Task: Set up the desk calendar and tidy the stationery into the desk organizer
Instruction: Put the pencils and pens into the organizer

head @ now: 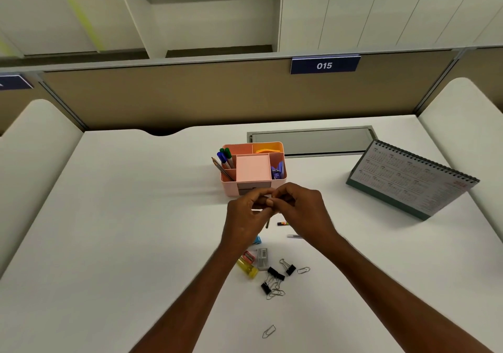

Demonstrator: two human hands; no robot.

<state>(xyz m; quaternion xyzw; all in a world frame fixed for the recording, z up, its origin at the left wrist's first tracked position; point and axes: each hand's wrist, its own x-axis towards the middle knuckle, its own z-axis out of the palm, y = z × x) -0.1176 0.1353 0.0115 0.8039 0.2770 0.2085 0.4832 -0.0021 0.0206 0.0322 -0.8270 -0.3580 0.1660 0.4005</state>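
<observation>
A white desk [122, 216] fills the view, with a grey hatch set into its far edge. The desk calendar [408, 178] stands tent-wise at the far right, its spiral binding on top. The pink desk organizer [228, 186] sits at the middle of the desk. Markers [226, 156] and a pencil [221, 169] stand in its left compartment, orange sticky notes [268, 150] lie in the far one, and a purple item [277, 171] is in the right one.

Just near of the organizer the left hand [245, 216] and the right hand [302, 208] meet. Both have their fingers curled and their tips together on a small item [268, 223]. It is mostly hidden, so I cannot tell what it is.

Loose stationery lies on the desk nearer than the hands: a staple box [262, 257], a yellow piece [247, 268] just left of it, black binder clips [276, 273], and a paper clip [303, 270] to their right. A second paper clip [269, 331] lies alone, well apart and nearest of all.
</observation>
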